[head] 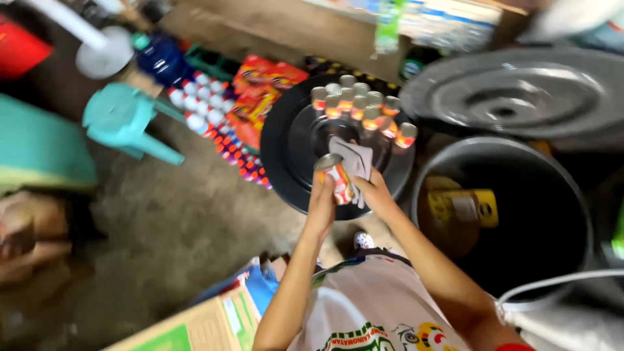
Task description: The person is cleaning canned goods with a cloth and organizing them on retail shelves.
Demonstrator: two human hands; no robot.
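While the left hand point(322, 198) closed its grip around a small upright bottle point(336, 179), the right hand point(370, 188) pinched a grey cloth point(354, 159) just beside it, above the black lid point(286, 149).

Bare forearms; a white shirt point(370, 305) printed with green lettering and colourful figures.

Bare concrete floor point(175, 227), lit by daylight. Turquoise plastic stool point(123, 120) at left; white fan stand point(97, 49) beyond it, wooden wall panel point(273, 26) behind.
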